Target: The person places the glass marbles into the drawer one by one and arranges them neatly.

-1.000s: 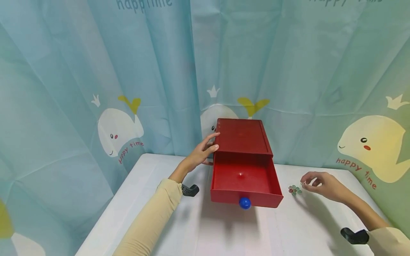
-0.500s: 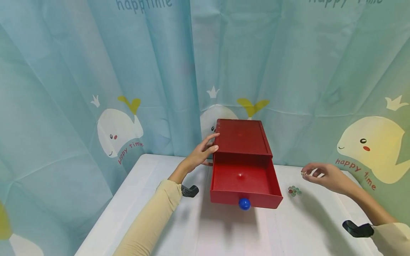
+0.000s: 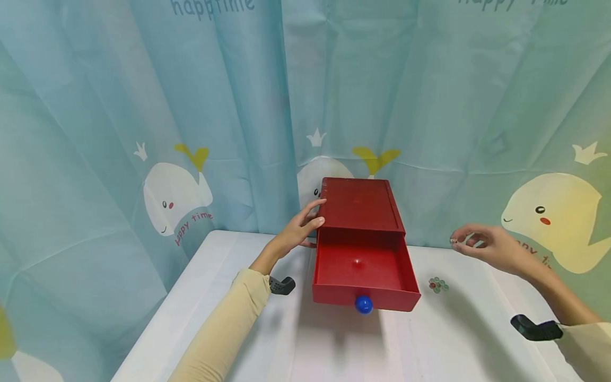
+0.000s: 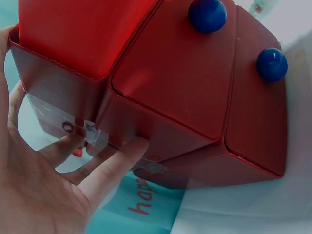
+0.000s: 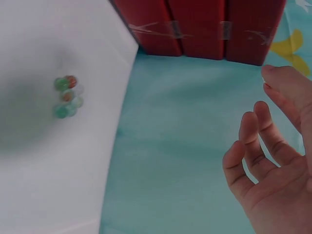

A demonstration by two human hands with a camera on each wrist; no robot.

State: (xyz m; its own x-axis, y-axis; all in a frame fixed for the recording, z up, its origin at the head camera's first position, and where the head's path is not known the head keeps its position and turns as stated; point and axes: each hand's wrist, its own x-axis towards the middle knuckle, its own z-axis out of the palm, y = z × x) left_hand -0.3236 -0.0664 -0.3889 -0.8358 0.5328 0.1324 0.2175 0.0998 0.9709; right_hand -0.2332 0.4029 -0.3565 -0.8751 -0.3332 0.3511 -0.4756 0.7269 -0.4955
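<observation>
A stack of red drawers (image 3: 360, 201) stands on the table, its top drawer (image 3: 365, 297) pulled out and its inside bare. My left hand (image 3: 296, 231) lies against the stack's left side, fingers spread; in the left wrist view the fingertips (image 4: 134, 146) touch the side wall. My right hand (image 3: 496, 246) is raised to the right of the stack, pinching a small marble (image 3: 454, 241) between thumb and forefinger. The right wrist view shows the other fingers loosely bent, with the marble mostly hidden. Below on the table lies a cluster of green and reddish glass marbles (image 3: 438, 285).
The white table (image 3: 258, 339) ends at a blue-green curtain (image 3: 229, 132) behind the stack. A blue knob (image 3: 364, 304) sticks out from the pulled-out drawer's front. Two lower drawers with blue knobs (image 4: 272, 64) are pushed in. Clear tape (image 4: 92, 131) crosses the side joints.
My right hand has risen from beside the marble cluster with one marble pinched in its fingertips. My left hand and the drawers have stayed in place.
</observation>
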